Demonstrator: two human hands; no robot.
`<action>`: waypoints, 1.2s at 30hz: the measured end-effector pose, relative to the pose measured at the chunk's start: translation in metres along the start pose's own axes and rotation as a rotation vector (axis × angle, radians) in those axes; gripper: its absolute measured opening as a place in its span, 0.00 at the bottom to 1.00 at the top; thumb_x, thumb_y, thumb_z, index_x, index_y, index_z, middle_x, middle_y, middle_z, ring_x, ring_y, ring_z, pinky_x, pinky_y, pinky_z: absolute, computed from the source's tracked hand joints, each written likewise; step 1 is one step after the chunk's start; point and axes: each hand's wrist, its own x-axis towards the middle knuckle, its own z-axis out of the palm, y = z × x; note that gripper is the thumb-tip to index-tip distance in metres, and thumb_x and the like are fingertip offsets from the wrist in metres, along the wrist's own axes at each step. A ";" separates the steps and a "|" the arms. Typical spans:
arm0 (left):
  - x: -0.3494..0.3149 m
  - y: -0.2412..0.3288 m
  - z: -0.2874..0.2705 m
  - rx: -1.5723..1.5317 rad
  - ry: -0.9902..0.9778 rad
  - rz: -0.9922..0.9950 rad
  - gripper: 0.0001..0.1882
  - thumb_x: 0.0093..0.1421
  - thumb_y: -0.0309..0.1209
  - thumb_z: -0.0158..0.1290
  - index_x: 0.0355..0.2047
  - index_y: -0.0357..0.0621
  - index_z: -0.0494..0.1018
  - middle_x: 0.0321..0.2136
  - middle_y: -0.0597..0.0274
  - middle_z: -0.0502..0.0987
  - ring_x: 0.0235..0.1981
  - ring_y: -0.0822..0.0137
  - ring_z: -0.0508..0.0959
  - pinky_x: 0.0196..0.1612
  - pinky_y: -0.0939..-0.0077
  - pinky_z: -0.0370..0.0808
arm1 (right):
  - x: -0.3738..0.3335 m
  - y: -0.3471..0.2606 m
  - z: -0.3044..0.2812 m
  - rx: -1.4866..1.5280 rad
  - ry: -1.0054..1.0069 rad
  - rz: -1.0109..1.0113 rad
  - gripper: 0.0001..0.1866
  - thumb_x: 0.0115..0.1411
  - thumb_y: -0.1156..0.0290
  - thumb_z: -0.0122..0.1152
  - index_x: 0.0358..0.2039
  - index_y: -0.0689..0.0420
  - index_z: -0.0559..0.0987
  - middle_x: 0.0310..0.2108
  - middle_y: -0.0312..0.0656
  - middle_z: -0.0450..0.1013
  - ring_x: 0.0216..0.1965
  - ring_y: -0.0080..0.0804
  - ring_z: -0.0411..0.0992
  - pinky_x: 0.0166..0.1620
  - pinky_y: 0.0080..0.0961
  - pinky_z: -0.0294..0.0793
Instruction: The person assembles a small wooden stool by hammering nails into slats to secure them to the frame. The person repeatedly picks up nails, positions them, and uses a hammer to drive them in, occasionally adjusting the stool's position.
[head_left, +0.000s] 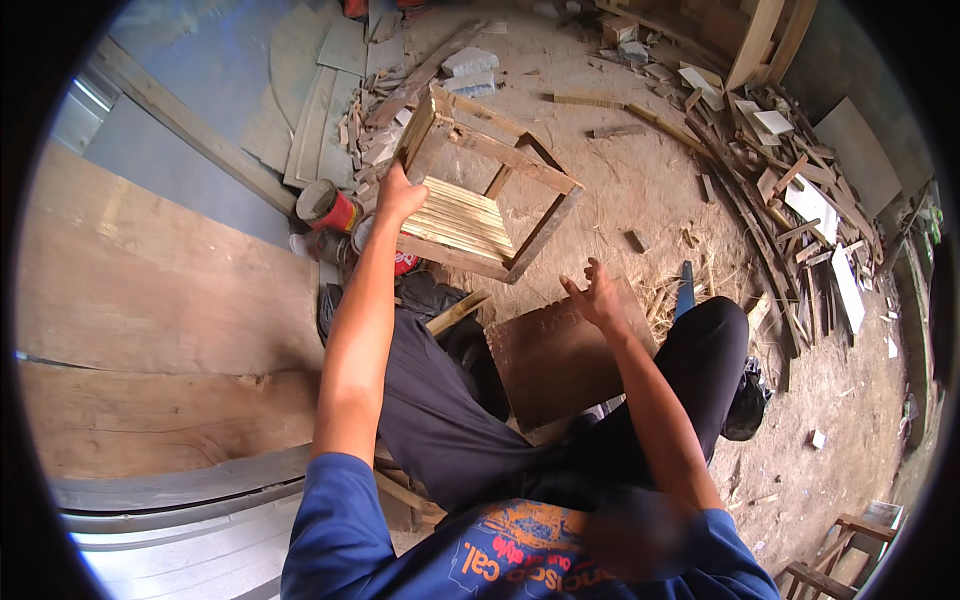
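Observation:
My left hand [402, 196] grips one side of a small wooden frame [545, 235], holding it tilted in the air ahead of me. The frame has crossbars, an open part, and a panel of narrow light slats [460, 218]. Lower and to the right, my right hand [598, 297] hangs with its fingers apart and nothing in it. It is just above a brown wooden board [555, 365] set between my legs. Beyond my right knee stands the blue blade of what looks like a handsaw [685, 290].
Paint cans [328, 206] stand left of the frame. A plywood sheet [160, 300] fills the left side. Scrap wood [800, 220] is piled along the right, with long strips on the floor. A black plastic bag [748, 405] lies beside my right leg; a wooden stool-like piece [835, 560] sits lower right.

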 end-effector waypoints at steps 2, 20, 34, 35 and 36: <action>0.001 0.005 0.004 0.019 0.056 -0.010 0.36 0.43 0.27 0.52 0.58 0.34 0.66 0.51 0.32 0.74 0.56 0.40 0.72 0.59 0.62 0.68 | -0.003 -0.003 0.003 0.042 -0.009 0.006 0.45 0.54 0.53 0.72 0.59 0.72 0.62 0.49 0.70 0.70 0.53 0.60 0.72 0.52 0.44 0.75; 0.000 0.032 0.052 -0.491 -0.200 -0.642 0.37 0.32 0.20 0.54 0.50 0.29 0.65 0.53 0.40 0.69 0.58 0.44 0.66 0.55 0.47 0.64 | 0.009 -0.009 -0.039 0.584 -0.096 0.105 0.38 0.68 0.54 0.55 0.67 0.67 0.55 0.62 0.59 0.62 0.64 0.47 0.60 0.64 0.37 0.61; -0.013 -0.058 0.031 -0.174 -0.287 -0.287 0.37 0.49 0.46 0.64 0.54 0.32 0.71 0.50 0.39 0.76 0.52 0.48 0.77 0.55 0.61 0.71 | 0.000 -0.033 -0.013 0.689 -0.111 0.007 0.32 0.67 0.56 0.58 0.62 0.66 0.63 0.55 0.55 0.70 0.58 0.41 0.66 0.58 0.34 0.67; -0.021 -0.106 0.010 -0.045 -0.076 -0.339 0.37 0.50 0.49 0.64 0.52 0.33 0.73 0.47 0.43 0.79 0.50 0.50 0.78 0.54 0.62 0.72 | -0.002 -0.052 0.005 0.724 -0.174 -0.017 0.33 0.67 0.56 0.58 0.63 0.66 0.63 0.55 0.55 0.69 0.59 0.42 0.66 0.58 0.34 0.67; -0.030 -0.068 0.043 -0.160 -0.143 -0.256 0.38 0.49 0.51 0.64 0.52 0.33 0.73 0.47 0.42 0.79 0.51 0.51 0.78 0.54 0.62 0.72 | 0.004 -0.027 -0.013 0.660 -0.136 0.001 0.33 0.67 0.56 0.58 0.63 0.66 0.62 0.56 0.55 0.69 0.60 0.42 0.65 0.59 0.34 0.67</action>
